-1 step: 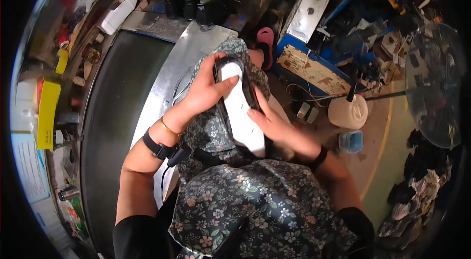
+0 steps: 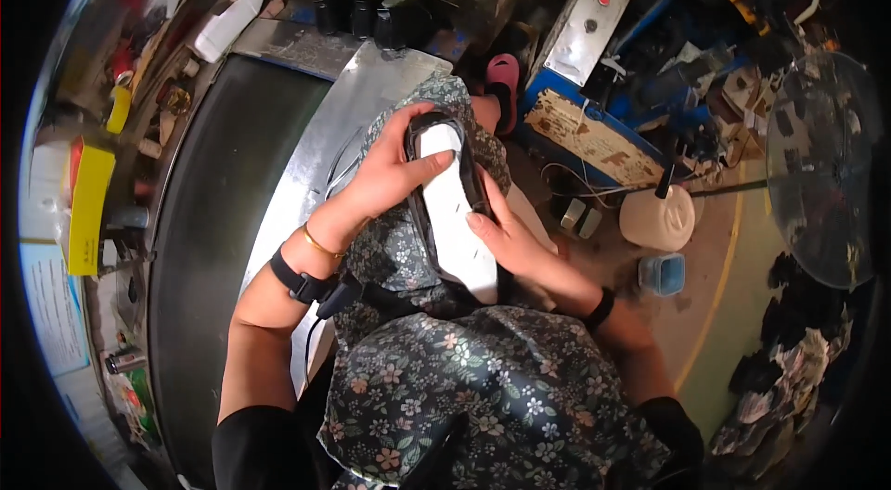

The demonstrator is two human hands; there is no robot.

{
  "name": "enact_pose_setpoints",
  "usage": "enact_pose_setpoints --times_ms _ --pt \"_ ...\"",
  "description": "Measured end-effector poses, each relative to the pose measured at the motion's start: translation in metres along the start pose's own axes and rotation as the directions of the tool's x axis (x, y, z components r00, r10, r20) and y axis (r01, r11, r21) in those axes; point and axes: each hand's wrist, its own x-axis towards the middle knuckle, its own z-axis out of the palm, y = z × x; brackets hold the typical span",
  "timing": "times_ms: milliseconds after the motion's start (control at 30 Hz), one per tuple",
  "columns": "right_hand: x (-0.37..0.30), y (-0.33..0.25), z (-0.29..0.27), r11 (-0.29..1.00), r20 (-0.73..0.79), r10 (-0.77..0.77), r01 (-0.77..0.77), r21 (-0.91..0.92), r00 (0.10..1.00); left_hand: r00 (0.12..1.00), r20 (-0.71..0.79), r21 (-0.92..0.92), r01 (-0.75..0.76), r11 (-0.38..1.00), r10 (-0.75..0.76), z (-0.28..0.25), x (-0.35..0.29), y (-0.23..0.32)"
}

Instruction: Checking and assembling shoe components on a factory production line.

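Observation:
A black shoe upper (image 2: 417,202) lies bottom side up over my lap, its long white insole (image 2: 452,207) facing me. My left hand (image 2: 394,167) is closed round its far left side, the thumb pressed flat on the white surface near the far end. On the other side my right hand (image 2: 509,235) grips the right edge, with its thumb at the rim of the insole and the fingers mostly hidden behind the shoe. The near end rests close to the flowered apron (image 2: 492,379) that covers my lap.
A dark conveyor belt (image 2: 227,239) with a metal edge plate (image 2: 306,165) runs on my left. Several black shoes (image 2: 397,17) stand beyond it. At right are a blue machine (image 2: 594,133), a white jug (image 2: 654,217), a blue tub (image 2: 662,275) and a fan (image 2: 821,165).
The right hand and forearm have shifted slightly, and the near end of the shoe has moved a little left. Both hands keep their hold.

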Motion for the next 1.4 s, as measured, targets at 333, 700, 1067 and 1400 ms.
enact_pose_setpoints --times_ms 333,700,1067,1400 --pt "0.023 -0.043 0.050 0.973 -0.028 0.198 -0.200 -0.118 0.980 0.906 -0.398 0.902 0.359 0.239 0.145 0.019 -0.038 0.043" --pt "0.004 -0.023 0.057 0.998 -0.118 0.031 -0.037 -0.045 0.993 0.881 -0.409 0.541 0.024 0.841 0.238 0.042 -0.109 -0.017" --pt "0.043 -0.020 -0.010 0.955 -0.021 0.098 -0.088 0.282 0.995 0.984 0.102 -0.528 0.177 0.830 -0.145 -0.010 -0.001 0.028" --pt "0.101 -0.036 -0.007 0.971 0.143 -0.206 0.184 0.152 0.968 0.989 -0.074 -0.224 -0.144 0.964 0.130 0.009 -0.016 0.007"
